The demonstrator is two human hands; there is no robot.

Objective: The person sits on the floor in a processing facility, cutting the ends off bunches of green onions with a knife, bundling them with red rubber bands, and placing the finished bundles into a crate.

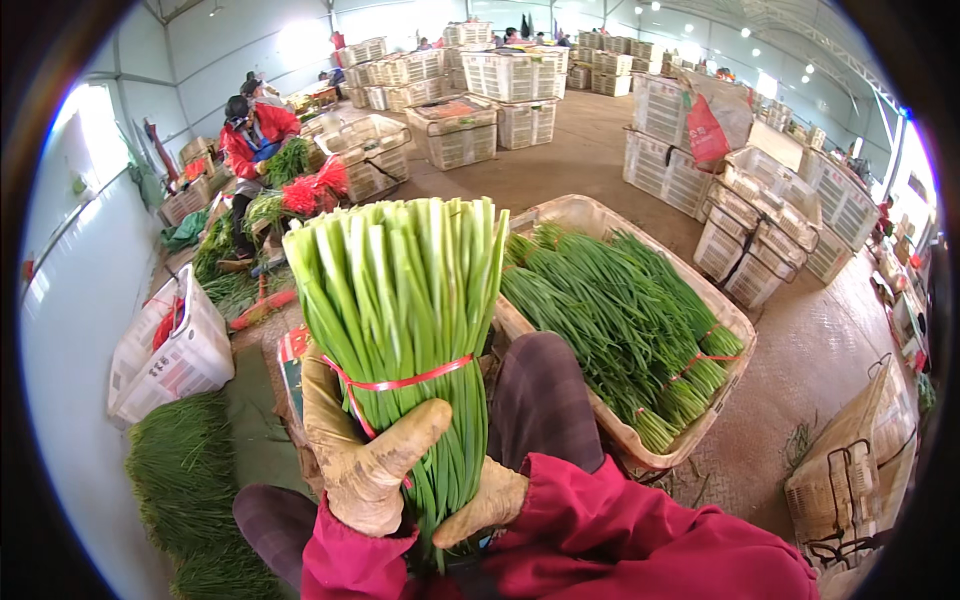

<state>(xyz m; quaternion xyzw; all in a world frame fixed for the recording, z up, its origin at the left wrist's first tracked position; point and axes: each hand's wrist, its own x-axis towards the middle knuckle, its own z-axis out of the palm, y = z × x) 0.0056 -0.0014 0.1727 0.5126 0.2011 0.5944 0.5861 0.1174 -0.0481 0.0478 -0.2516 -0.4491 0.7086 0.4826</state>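
A thick bundle of green garlic chives (405,300) stands upright before me, its pale cut ends up. A red tie runs round its middle. My left hand (367,457), in a stained glove, grips the bundle from the left, just below the tie, thumb across the front. Lower down, my right hand (487,499), gloved too, holds it from the right; its fingers are partly hidden behind the leaves. To the right of my knee, a plastic crate (731,315) holds several bundles of chives with red ties.
Loose chives (184,465) lie in a pile at lower left, near a white crate (176,352) with red ties inside. A person in a red jacket (259,135) sits at upper left by a heap of red ties (315,187). Stacked crates (750,232) stand at right.
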